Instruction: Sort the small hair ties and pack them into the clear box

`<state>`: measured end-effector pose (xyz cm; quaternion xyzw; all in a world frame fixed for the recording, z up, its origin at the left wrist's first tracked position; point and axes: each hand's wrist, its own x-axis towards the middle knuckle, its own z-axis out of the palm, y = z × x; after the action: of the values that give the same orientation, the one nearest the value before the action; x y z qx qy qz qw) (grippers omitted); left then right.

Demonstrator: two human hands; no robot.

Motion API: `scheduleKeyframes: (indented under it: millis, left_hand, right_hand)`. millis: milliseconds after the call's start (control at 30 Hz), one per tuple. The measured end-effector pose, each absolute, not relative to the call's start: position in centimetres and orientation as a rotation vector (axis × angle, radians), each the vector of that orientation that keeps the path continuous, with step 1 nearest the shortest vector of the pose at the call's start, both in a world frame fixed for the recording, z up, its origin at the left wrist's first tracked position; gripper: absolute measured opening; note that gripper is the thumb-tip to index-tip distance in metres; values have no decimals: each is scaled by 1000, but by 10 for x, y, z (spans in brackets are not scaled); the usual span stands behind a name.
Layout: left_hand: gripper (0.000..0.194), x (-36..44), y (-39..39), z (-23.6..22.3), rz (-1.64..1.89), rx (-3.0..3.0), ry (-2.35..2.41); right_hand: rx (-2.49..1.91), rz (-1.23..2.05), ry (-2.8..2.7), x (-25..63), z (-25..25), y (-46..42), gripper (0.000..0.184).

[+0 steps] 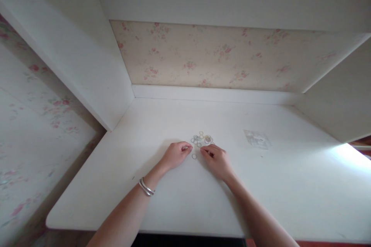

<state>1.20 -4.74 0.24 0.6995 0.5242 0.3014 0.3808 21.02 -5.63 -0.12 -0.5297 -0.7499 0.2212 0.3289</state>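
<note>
Several thin rings, some silver and some gold-coloured, lie in a loose cluster on the white desk. A single ring lies apart, nearer to me, between my hands. My left hand is at the left of the cluster, thumb and fingertips pinched together. My right hand is pinched in the same way at the cluster's right front edge, close to some of the rings. Whatever either pinch holds is hidden or too small to make out. Two silver bangles are on my left wrist.
A clear plastic bag lies flat to the right of the rings. White panels enclose the desk at the left, right and above. Flowered wallpaper covers the back. The desk's front edge runs close to me.
</note>
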Motion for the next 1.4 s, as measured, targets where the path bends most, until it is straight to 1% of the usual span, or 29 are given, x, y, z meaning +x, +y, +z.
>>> scheduleKeyframes:
  millis: [167, 300, 400, 667, 800, 967, 1267, 1400]
  left_hand:
    - [30, 12, -47, 4, 759, 1749, 1347]
    - [30, 13, -48, 4, 735, 1767, 1342]
    - [29, 13, -48, 4, 742, 1787, 1334]
    - [28, 13, -49, 5, 742, 1780, 1330]
    - [28, 13, -49, 5, 742, 1778, 1297]
    - [28, 12, -49, 5, 752, 1791, 1310]
    - [30, 14, -47, 5, 813, 1762, 1481]
    - [30, 18, -49, 3, 751, 1841, 1539]
  right_hand:
    - [-1458, 453, -1957, 225, -7, -51, 27]
    - [-1435, 289, -2165, 219, -7, -55, 29]
    - [-1456, 196, -2241, 214, -5, -58, 26]
    - [-1547, 356, -2185, 215, -9, -52, 18]
    - [-1563, 317, -2193, 212, -8, -54, 19]
    - [-1465, 276, -2157, 211, -8, -58, 22]
    - [-1315, 304, -2250, 203, -8, -65, 21]
    - [-1312, 310, -2289, 202, -9, -65, 20]
